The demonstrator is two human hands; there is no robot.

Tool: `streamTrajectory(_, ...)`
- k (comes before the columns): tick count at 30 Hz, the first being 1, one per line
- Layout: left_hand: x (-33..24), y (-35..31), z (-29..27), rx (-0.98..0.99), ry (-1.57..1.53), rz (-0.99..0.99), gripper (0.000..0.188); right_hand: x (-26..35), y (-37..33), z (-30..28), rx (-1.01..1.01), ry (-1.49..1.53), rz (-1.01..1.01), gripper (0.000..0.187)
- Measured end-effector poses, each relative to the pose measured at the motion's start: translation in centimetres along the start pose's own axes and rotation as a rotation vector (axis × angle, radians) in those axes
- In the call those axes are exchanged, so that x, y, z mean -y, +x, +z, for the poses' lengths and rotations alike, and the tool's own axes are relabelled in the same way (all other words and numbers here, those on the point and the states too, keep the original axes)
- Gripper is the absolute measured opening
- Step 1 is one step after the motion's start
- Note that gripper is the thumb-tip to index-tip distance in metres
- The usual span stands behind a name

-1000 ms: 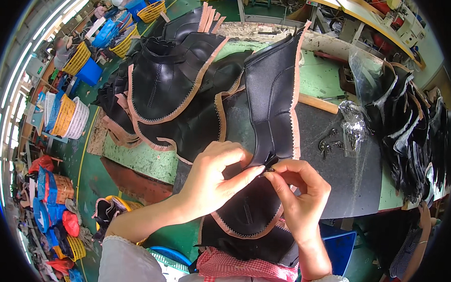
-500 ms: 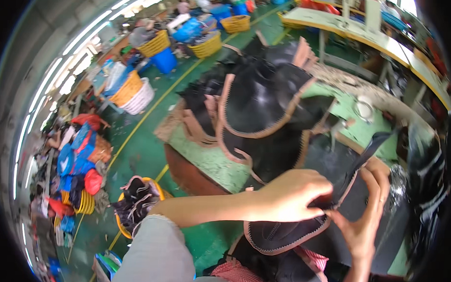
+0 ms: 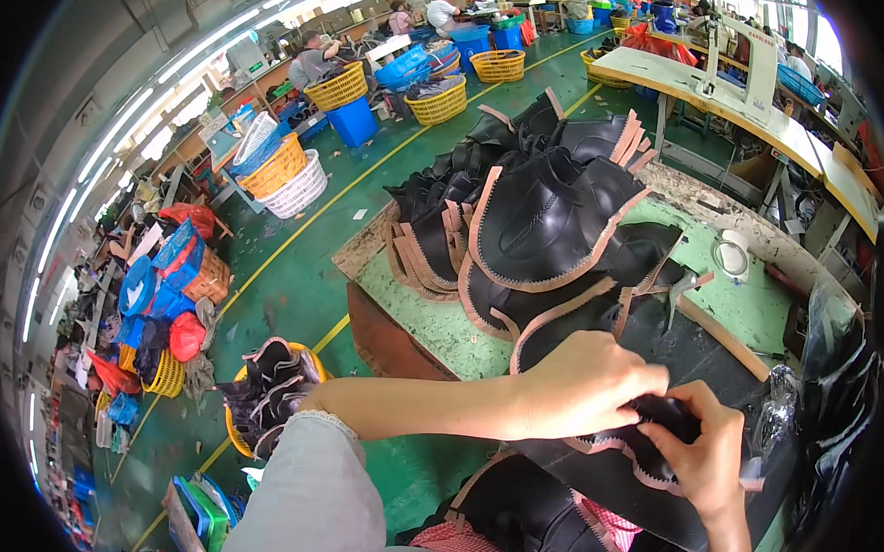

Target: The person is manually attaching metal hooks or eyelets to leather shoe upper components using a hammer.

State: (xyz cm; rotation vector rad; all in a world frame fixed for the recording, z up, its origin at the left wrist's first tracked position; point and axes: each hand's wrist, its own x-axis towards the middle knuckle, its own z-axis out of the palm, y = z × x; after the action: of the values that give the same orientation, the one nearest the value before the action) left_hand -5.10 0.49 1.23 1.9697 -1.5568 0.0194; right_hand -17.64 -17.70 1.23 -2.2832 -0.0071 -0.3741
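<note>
Both my hands grip a black leather shoe upper (image 3: 669, 417) with a pinkish-tan zigzag edge, above a dark board (image 3: 707, 495). My left hand (image 3: 594, 384) is closed, its fingers pinching the far-left part; the fingertips are partly hidden. Opposite it, my right hand (image 3: 701, 446) folds the upper between thumb and fingers. Just beyond my left hand, another upper (image 3: 567, 314) lies on the bench. Farther back rises a pile of black uppers (image 3: 551, 217). More uppers (image 3: 526, 508) rest over my lap, on red-and-white checked cloth.
A hammer (image 3: 673, 302) and a tape roll (image 3: 731, 255) lie on the green bench top (image 3: 430, 339). Plastic-wrapped uppers (image 3: 828, 387) stand at the right. A yellow basket (image 3: 237, 434) of uppers sits on the floor at left. Behind are a sewing table (image 3: 702, 86), baskets and seated people.
The upper in my hands has been turned and folded; its raised strip beside my right hand has come down. My right hand has moved slightly lower. The view has shifted and sharpened.
</note>
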Motion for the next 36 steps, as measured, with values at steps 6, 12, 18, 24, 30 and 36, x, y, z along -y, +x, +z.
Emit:
streamTrajectory(6,0.7,0.8,-0.7,0.220,-0.092,-0.184,0.029,0.1,0.2,-0.2,0.088,0.047,0.110,0.026)
streamTrajectory(12,1.7,0.4,-0.4,0.200,0.067,-0.020,0.030,-1.4,0.6,0.2,0.169,0.187,0.097,0.021)
streamTrajectory(18,2.5,1.3,-1.8,0.460,-0.052,-0.006,0.022,-1.7,-0.3,0.2,0.168,0.234,0.117,0.018)
streamTrajectory(24,2.3,1.7,-2.0,0.505,-0.036,-0.092,0.023,-2.7,-1.0,0.9,-0.052,-0.181,-0.211,0.030)
streamTrajectory(30,1.6,1.1,-1.5,0.557,-0.062,-0.021,0.023,-2.2,-2.1,1.1,-0.009,-0.167,-0.398,0.033)
streamTrajectory(36,1.7,0.5,-1.1,0.485,-0.035,0.024,0.021,-2.3,-2.3,1.5,-0.013,-0.148,-0.271,0.031)
